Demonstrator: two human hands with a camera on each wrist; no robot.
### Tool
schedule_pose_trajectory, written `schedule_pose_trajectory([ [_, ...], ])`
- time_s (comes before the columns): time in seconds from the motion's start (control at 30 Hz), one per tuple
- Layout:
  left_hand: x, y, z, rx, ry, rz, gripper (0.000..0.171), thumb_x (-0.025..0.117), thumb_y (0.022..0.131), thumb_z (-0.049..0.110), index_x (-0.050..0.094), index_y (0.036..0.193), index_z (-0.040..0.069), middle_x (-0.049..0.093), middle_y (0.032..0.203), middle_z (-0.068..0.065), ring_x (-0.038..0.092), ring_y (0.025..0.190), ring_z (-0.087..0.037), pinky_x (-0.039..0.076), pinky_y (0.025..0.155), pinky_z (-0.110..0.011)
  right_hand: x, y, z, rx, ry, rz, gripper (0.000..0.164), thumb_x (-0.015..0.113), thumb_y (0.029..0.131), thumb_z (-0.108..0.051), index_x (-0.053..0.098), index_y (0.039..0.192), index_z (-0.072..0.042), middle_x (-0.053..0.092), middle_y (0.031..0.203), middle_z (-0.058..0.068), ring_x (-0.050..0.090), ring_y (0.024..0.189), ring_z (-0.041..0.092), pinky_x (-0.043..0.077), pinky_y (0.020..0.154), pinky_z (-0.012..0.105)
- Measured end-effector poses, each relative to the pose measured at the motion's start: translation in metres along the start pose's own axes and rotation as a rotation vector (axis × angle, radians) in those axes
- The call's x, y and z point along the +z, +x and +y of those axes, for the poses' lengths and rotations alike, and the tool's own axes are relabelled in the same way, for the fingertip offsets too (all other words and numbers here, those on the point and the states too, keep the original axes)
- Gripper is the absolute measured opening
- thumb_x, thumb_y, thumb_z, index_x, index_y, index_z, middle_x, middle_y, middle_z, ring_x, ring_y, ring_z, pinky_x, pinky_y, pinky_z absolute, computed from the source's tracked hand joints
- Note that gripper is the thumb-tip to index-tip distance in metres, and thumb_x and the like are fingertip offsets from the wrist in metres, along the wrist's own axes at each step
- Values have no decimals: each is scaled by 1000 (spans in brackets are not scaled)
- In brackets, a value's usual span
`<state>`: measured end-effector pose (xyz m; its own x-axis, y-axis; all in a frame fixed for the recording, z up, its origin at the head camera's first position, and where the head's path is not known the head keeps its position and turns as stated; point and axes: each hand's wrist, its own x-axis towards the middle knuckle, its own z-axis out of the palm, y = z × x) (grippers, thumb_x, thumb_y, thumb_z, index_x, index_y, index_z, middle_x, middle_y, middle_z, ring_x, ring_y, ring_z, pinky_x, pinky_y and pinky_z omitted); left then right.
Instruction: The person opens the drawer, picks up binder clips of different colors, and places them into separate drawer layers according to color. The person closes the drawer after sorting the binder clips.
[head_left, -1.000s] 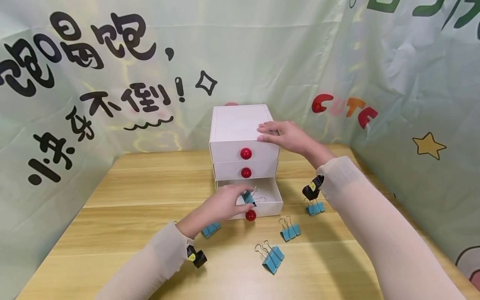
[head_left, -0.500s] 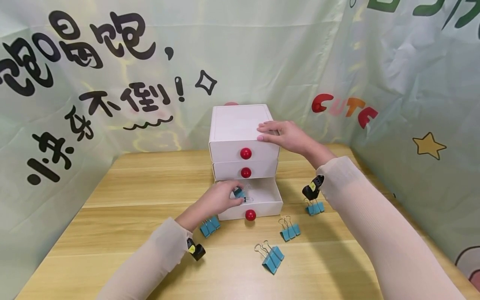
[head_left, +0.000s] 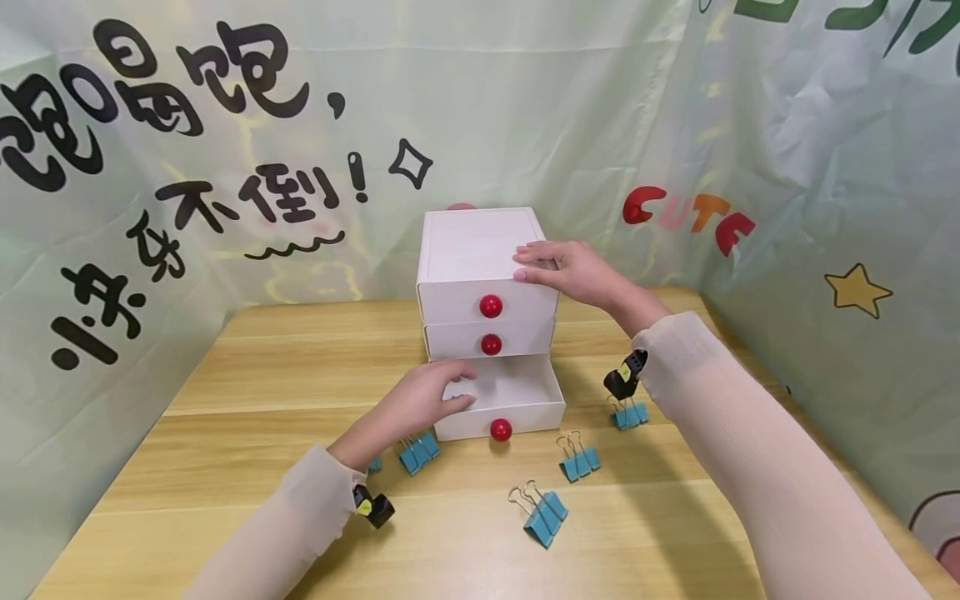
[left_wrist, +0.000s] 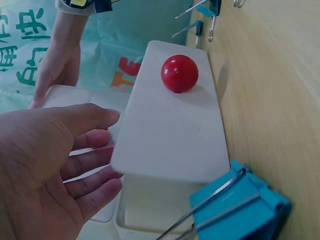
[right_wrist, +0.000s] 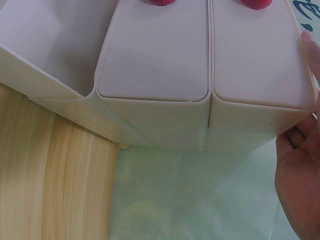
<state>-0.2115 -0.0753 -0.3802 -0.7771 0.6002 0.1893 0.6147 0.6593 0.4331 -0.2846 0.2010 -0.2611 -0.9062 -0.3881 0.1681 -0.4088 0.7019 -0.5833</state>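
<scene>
A white box (head_left: 480, 246) with three stacked drawers and red knobs stands on the table. Its bottom drawer (head_left: 536, 414) is pulled out. My left hand (head_left: 408, 404) is over the drawer's left side, fingers apart and loosely bent, holding nothing. In the left wrist view the same hand (left_wrist: 70, 160) shows bare fingers beside the drawer front. Part of the drawer's inside is hidden behind it. My right hand (head_left: 577, 271) rests on the box's top right edge, fingers extended. A blue binder clip (head_left: 420, 454) lies just below my left hand.
More blue binder clips lie on the wooden table (head_left: 262, 358): one clip (head_left: 546, 518) at the front, another clip (head_left: 580, 462) right of the drawer, and a third clip (head_left: 630, 415) under the right wrist camera. A printed cloth (head_left: 525, 125) hangs close behind the box.
My left hand has let go of a binder clip inside the bottom drawer and drawn back to the left, with its fingers spread. My right hand has stayed on the box.
</scene>
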Motion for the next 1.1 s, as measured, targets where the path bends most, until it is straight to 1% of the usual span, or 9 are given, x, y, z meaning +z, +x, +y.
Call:
schedule_pose_trajectory([
  [0.1,-5,-9,-1,27,-14,-3,32,71,91,26,66,118,9,67,116,-6,62,106,-26,51,90,-42,0,0,0,0,1,0,62,66,87,-57,60,136,-20,48,147,-3,35,140,20,31,112,48],
  [0.2,-9,-18,-3,26,-18,-11,33,71,91,27,65,118,9,66,117,-8,61,108,-29,50,90,-45,0,0,0,-1,5,1,61,67,87,-56,61,136,-20,48,147,-3,35,140,20,30,112,48],
  [0.37,-12,-32,-7,-8,17,-15,42,71,91,32,61,127,12,62,126,-4,59,115,-23,48,96,-43,0,0,2,-6,11,7,60,67,87,-55,61,135,-19,48,146,-3,35,140,21,30,112,47],
  [0.47,-13,-41,-10,-6,31,-7,49,71,91,34,58,132,12,61,129,-4,58,118,-22,47,99,-42,0,-1,2,-8,12,6,60,67,87,-55,61,135,-19,48,146,-3,35,140,20,29,113,47],
  [0.6,-14,-51,-16,-5,39,11,47,71,91,35,59,129,11,63,126,-3,60,115,-22,48,96,-42,-1,-1,1,-12,11,10,60,67,88,-55,61,135,-19,49,146,-3,36,140,20,29,113,46],
  [0.77,-13,-61,-23,17,47,15,40,72,90,30,61,122,9,66,116,-2,63,107,-21,52,90,-40,-1,0,0,-17,10,10,60,67,87,-55,61,135,-19,49,146,-3,36,140,19,28,113,46],
  [0.83,-13,-65,-26,40,60,-6,37,73,90,29,61,120,10,67,114,-2,63,105,-20,52,89,-40,-2,1,0,-18,10,9,60,67,87,-55,61,135,-20,49,146,-3,36,140,19,28,113,46],
  [0.9,-13,-68,-29,56,73,-50,37,73,90,29,62,119,10,66,116,-3,63,102,-20,52,89,-40,-2,1,0,-20,10,10,60,67,87,-55,61,135,-19,49,145,-3,36,139,19,28,113,45],
  [1.1,-9,-75,-34,134,87,-205,49,77,85,33,62,125,10,61,127,-4,57,116,-23,47,98,-42,0,0,0,-24,18,9,59,67,88,-54,61,135,-19,49,145,-3,36,139,19,28,113,45],
])
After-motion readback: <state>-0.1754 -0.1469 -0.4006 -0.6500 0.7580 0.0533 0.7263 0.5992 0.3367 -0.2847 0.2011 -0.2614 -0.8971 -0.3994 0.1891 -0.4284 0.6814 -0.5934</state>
